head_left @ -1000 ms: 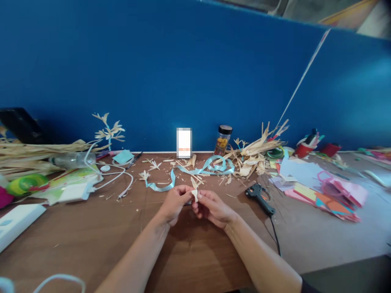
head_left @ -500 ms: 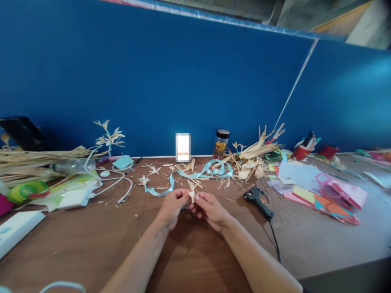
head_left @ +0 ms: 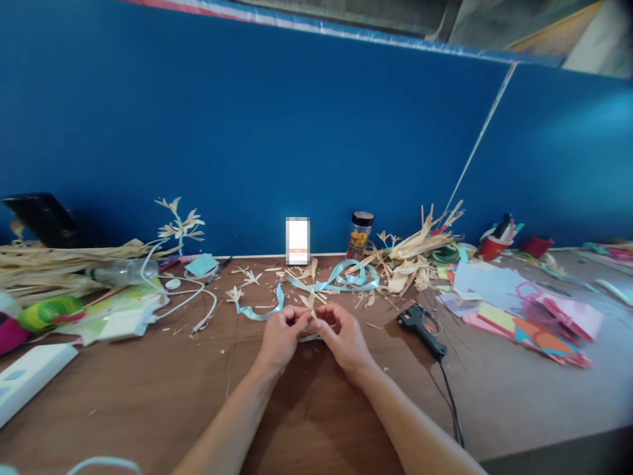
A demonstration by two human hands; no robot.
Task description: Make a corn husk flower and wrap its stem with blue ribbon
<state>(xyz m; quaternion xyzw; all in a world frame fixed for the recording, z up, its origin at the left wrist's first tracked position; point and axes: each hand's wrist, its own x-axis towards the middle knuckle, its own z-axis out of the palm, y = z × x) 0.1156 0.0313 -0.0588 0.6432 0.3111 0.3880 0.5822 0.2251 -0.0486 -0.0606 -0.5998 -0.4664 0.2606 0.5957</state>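
Observation:
Between my two hands is a small dried corn husk flower (head_left: 309,301), its pale pointed tips showing above my fingers and its lower end hidden by them. My left hand (head_left: 285,336) pinches it from the left, fingers closed. My right hand (head_left: 342,338) closes on it from the right, thumb against its base. Just beyond lies a light blue ribbon (head_left: 260,315), curling across the table, with a husk flower (head_left: 235,294) at its left end. Another loose husk flower (head_left: 252,277) rests behind it. Something flat and pale lies under my hands, mostly covered.
To the right is a black glue gun (head_left: 421,331) with its cord. Husk strips (head_left: 418,247) and a jar (head_left: 359,236) stand by the blue partition (head_left: 316,132). Coloured papers (head_left: 524,323) lie far right. At left are a white power strip (head_left: 34,379), cables and a bottle (head_left: 123,270).
My hands have drawn closer together around the husk flower, and the right fingers have curled over its base. The whole view has shifted slightly.

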